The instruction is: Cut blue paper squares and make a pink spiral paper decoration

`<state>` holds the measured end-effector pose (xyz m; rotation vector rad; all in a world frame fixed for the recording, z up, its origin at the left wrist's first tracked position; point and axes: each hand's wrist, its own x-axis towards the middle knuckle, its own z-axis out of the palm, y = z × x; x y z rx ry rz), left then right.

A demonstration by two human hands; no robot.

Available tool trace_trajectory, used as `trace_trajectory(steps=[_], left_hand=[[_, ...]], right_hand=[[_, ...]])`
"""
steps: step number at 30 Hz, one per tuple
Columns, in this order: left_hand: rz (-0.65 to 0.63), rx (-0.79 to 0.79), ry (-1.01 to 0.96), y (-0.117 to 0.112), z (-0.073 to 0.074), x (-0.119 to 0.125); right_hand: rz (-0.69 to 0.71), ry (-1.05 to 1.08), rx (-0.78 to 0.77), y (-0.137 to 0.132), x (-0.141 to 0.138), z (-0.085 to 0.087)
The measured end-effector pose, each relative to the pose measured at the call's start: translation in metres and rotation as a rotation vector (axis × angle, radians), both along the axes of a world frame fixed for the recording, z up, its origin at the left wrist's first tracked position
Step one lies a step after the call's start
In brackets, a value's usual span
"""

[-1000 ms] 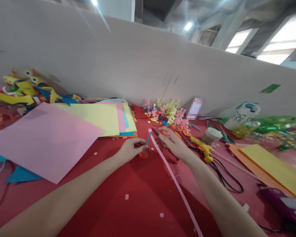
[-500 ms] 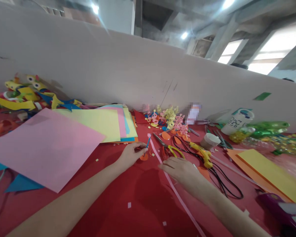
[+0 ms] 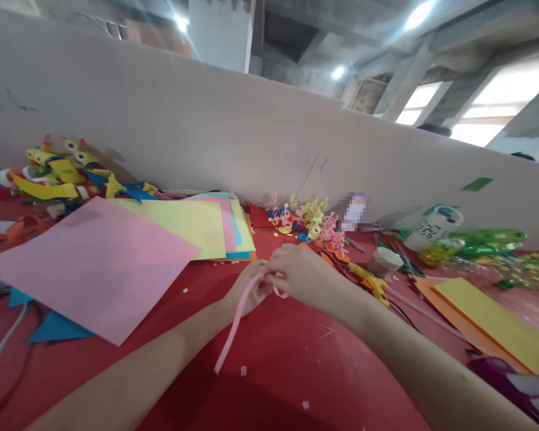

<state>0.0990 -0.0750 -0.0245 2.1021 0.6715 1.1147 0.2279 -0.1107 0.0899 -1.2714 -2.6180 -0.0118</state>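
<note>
My two hands meet at the middle of the red table [image 3: 269, 383]. My right hand [image 3: 299, 273] is closed, pinching the upper end of a long pink paper strip [image 3: 234, 326]. My left hand [image 3: 248, 291] sits right beside it with fingers curled at the same end of the strip. The rest of the strip hangs down and to the left across my left wrist. The thin blue tool seen before is hidden between the hands.
A large pink sheet [image 3: 94, 263] and a stack of coloured sheets [image 3: 197, 224] lie left. Curled paper pieces [image 3: 312, 218] sit by the partition wall [image 3: 206, 131]. A yellow glue gun [image 3: 371, 281], tape roll [image 3: 384, 260], white bottle [image 3: 433, 226] and yellow and orange sheets [image 3: 489, 314] lie right.
My right hand left the table by the scissors and came up to my left hand with the pink strip. The strip, flat on the table before, now hangs to the left.
</note>
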Motion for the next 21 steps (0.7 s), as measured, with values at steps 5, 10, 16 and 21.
trace_trajectory(steps=[5, 10, 16, 21], left_hand=[[-0.022, 0.060, 0.024, 0.002, 0.002, 0.000], [0.038, 0.073, 0.028, 0.007, 0.000, 0.002], [0.069, 0.033, 0.034, 0.010, -0.005, 0.000], [0.078, -0.022, 0.034, 0.011, -0.007, -0.001]], right_hand=[[-0.187, 0.490, -0.379, 0.049, 0.023, -0.007], [-0.385, 0.855, -0.661, 0.064, 0.050, -0.039], [-0.392, 0.983, -0.574, 0.042, 0.062, -0.067], [-0.444, 1.176, -0.573, 0.021, 0.062, -0.078]])
